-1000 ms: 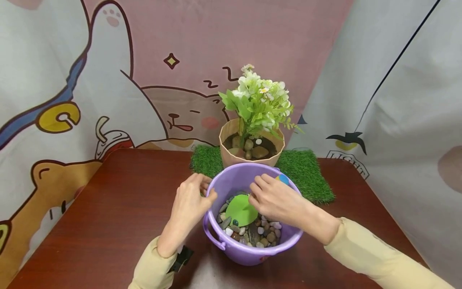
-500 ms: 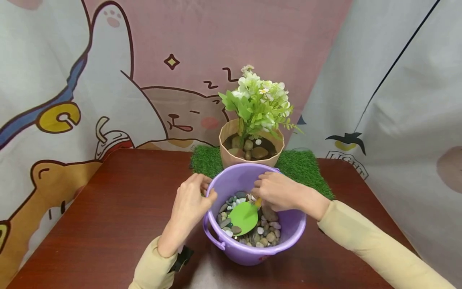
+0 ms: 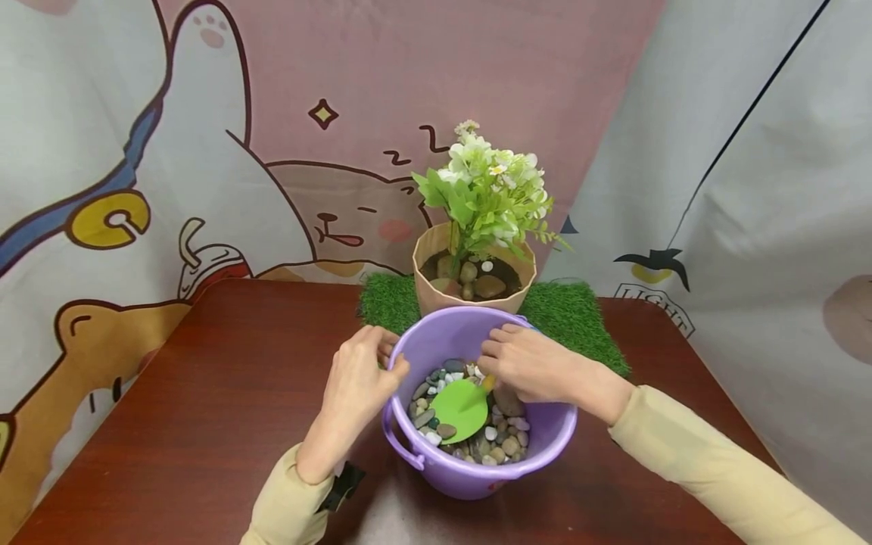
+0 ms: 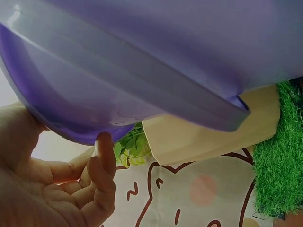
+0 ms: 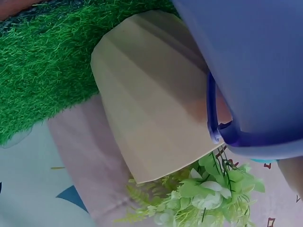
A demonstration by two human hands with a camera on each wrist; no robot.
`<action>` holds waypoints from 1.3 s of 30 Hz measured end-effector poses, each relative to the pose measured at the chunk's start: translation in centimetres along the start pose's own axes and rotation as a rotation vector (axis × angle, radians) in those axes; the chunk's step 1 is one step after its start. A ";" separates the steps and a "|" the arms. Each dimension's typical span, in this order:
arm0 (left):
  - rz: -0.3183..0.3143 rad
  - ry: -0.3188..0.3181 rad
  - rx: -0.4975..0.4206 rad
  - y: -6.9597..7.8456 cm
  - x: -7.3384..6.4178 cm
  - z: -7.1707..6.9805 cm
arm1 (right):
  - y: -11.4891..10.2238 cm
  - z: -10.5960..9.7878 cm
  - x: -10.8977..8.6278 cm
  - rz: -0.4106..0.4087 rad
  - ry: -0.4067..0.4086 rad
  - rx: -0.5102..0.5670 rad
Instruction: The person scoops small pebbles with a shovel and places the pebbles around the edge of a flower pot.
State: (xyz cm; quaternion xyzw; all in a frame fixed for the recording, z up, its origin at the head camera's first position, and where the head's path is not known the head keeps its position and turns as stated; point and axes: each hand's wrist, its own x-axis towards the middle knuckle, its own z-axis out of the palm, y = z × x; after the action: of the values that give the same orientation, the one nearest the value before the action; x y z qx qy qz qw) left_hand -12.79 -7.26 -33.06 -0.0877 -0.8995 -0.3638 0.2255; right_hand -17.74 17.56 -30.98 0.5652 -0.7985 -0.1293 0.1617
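Observation:
A purple bucket (image 3: 545, 453) with pebbles (image 3: 507, 446) in its bottom stands on the table. My left hand (image 3: 357, 382) holds the bucket's left rim between thumb and fingers; in the left wrist view that hand (image 4: 71, 184) shows at the rim's edge. Inside the bucket, my right hand (image 3: 527, 363) grips the handle of a toy shovel. The shovel's round green blade (image 3: 459, 409) lies tilted among the pebbles, a few of them over its lower left edge. Most of the yellow handle is hidden by the right hand.
Behind the bucket, a beige flowerpot (image 3: 470, 301) holds white-flowered greenery (image 3: 493, 189) and stones. It stands on a mat of artificial grass (image 3: 575, 322). The reddish-brown table (image 3: 259, 378) extends to both sides. A cartoon-print cloth (image 3: 545, 68) hangs behind.
My right hand has moved slightly right and turned the shovel, whose blade now sits lower among the pebbles, some lying at its edge. The left hand and bucket have hardly moved.

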 end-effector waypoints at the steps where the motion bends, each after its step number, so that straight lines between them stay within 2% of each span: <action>1: -0.001 -0.002 0.000 0.0 0.0 0.0 | 0.1 0.0 0.0 0.001 0.001 0.003; 16: 0.005 -0.004 -0.007 -0.1 0.1 0.1 | 0.0 0.8 0.3 0.009 0.059 0.098; 23: 0.020 -0.004 -0.017 -0.1 0.0 0.1 | 0.5 0.3 -0.1 0.022 0.051 0.152; 39: 0.030 0.010 -0.011 -0.3 0.0 0.0 | 2.1 -1.3 -1.8 0.082 0.175 0.393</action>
State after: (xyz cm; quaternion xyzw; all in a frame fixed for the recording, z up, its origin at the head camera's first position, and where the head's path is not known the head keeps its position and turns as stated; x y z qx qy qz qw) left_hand -12.86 -7.47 -33.23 -0.1007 -0.8951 -0.3655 0.2348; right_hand -18.44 19.93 -29.17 0.5619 -0.8137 0.0849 0.1222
